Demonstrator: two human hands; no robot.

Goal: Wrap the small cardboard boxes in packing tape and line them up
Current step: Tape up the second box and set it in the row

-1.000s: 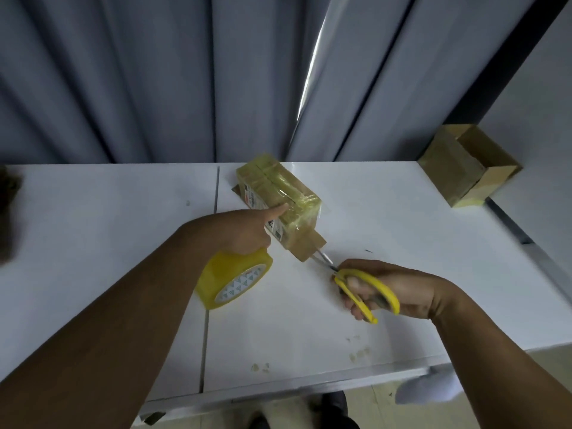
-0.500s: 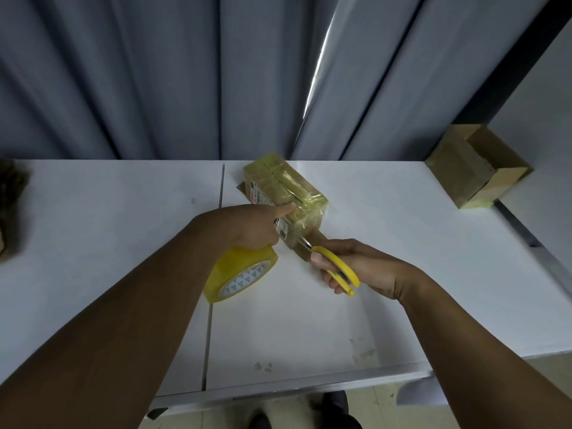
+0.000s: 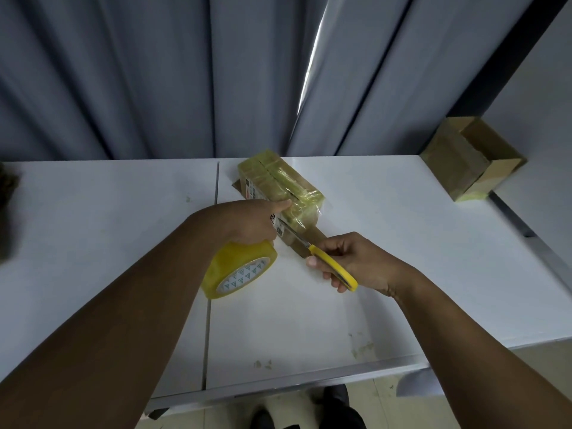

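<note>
White table (image 3: 402, 212) bears a glossy tape-wrapped box (image 3: 278, 184); left hand (image 3: 247, 222) grips the tape roll (image 3: 236, 274), right hand (image 3: 363, 258) grips yellow scissors (image 3: 335, 268).

Two boxes (image 3: 278, 187) (image 3: 464, 159), one tape roll (image 3: 238, 274), one scissors (image 3: 334, 267).

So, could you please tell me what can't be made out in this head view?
Head view:
Tape strip between tape roll and wrapped box: hidden by the left hand; cut or not, cannot tell.
Scissors in the right hand: blade tips blend into the box.
Box label print: too small, partly under the left hand.
Dark object at the left edge: cut off, blurred.
</note>
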